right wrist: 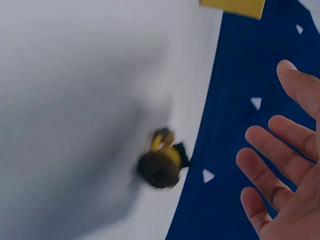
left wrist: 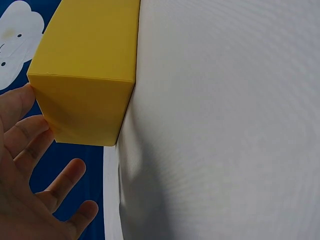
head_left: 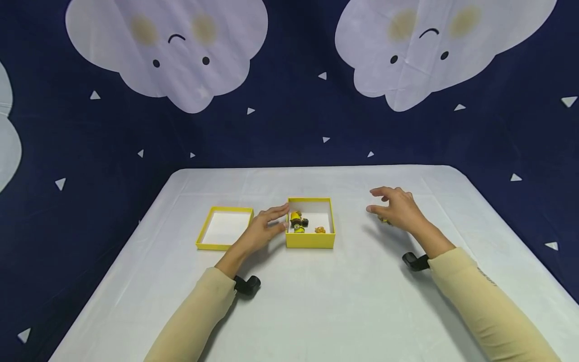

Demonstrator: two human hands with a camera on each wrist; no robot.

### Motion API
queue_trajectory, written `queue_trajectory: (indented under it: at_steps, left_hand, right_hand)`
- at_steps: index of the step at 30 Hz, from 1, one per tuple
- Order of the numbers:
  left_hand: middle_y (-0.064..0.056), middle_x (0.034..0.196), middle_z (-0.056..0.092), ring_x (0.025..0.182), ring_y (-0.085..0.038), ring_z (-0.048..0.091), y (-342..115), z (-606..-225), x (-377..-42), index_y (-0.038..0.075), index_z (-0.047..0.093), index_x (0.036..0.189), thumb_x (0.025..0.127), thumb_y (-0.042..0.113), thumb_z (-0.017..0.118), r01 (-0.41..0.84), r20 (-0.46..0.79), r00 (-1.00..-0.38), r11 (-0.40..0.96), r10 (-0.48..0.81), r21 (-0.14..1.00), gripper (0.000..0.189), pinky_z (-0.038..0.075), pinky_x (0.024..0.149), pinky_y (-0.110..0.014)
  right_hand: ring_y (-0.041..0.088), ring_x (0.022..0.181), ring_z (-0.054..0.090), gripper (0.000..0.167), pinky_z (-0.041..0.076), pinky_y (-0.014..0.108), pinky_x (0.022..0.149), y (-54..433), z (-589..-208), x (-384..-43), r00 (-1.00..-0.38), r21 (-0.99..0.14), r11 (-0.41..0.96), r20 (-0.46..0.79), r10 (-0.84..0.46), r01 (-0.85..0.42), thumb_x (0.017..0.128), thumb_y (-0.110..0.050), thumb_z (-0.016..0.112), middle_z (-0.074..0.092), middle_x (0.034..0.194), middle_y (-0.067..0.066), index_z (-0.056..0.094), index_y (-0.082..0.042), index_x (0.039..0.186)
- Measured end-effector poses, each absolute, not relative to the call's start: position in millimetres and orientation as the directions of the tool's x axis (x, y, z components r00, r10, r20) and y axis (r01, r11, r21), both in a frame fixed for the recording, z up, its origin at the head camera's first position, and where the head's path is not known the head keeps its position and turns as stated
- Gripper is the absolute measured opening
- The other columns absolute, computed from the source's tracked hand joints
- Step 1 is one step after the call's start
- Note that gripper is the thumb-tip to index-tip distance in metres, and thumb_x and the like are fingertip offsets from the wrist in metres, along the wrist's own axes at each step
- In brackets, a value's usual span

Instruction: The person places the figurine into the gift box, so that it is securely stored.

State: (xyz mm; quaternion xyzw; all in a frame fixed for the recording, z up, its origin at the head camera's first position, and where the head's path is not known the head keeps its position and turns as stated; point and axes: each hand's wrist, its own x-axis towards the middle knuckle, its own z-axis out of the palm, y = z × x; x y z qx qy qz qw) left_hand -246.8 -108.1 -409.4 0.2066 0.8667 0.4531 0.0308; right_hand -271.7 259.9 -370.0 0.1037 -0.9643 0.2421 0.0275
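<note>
My left hand touches the left side of a yellow open-topped box with its fingertips, the fingers spread and fairly straight. Inside the box lie several small toy figures, among them a yellow one with dark parts, a yellow-green one and an orange-tan one. Off to the right, my right hand hovers over the table with relaxed fingers, holding nothing. Below it is a toy figure with a brown top and yellow body, blurred in the right wrist view and mostly hidden by the hand in the head view.
A shallow yellow-rimmed box lid with a white inside lies left of the box. White cloth covers the table. Behind it hangs a dark blue curtain with clouds and triangles.
</note>
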Motion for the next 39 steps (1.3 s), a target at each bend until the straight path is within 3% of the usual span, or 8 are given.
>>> queue_trajectory:
  at_steps: [18,30,39]
  left_hand:
    - [0.003,0.15,0.04,0.14,-0.029,0.031,-108,-411,-247,0.009,0.047,0.138,0.093,0.021,0.059,0.333,0.139,-0.912,0.497,0.387,0.801,0.048,0.02,0.116,-0.052]
    - [0.006,0.15,0.039,0.141,-0.028,0.029,-108,-411,-247,0.011,0.047,0.139,0.093,0.023,0.059,0.318,0.124,-0.916,0.501,0.382,0.805,0.048,0.018,0.117,-0.052]
    - [0.006,0.151,0.038,0.143,-0.027,0.027,-108,-410,-247,0.012,0.047,0.139,0.093,0.024,0.059,0.317,0.123,-0.917,0.506,0.381,0.802,0.049,0.014,0.118,-0.052]
  right_hand:
    - [0.036,0.111,0.043,0.062,0.033,0.049,0.085,302,-396,-277,-0.974,-0.443,0.874,-0.009,-0.226,-0.199,0.084,-0.037,0.069,0.055,0.127,0.027,0.05,-0.01,0.136]
    - [0.036,0.117,0.04,0.067,0.037,0.06,0.093,312,-403,-277,-0.961,-0.451,0.869,-0.079,-0.266,-0.204,0.082,-0.037,0.071,0.05,0.134,0.022,0.046,-0.012,0.139]
    - [0.038,0.117,0.041,0.063,0.037,0.061,0.093,317,-405,-274,-0.956,-0.47,0.856,-0.074,-0.284,-0.218,0.084,-0.026,0.07,0.05,0.132,0.025,0.044,-0.012,0.14]
